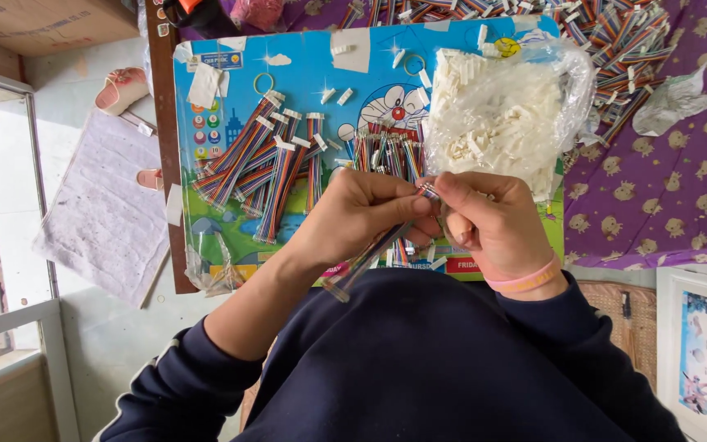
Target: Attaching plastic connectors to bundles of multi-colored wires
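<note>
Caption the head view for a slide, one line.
Left hand and right hand pinch a ribbon cable over a blue cartoon board.

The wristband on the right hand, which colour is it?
The wristband is pink with an orange band beside it, seen in the head view.

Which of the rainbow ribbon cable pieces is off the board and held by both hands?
The single ribbon cable pinched between the left hand and right hand, slanting toward the body. The others lie in heaps on the blue cartoon board.
</note>
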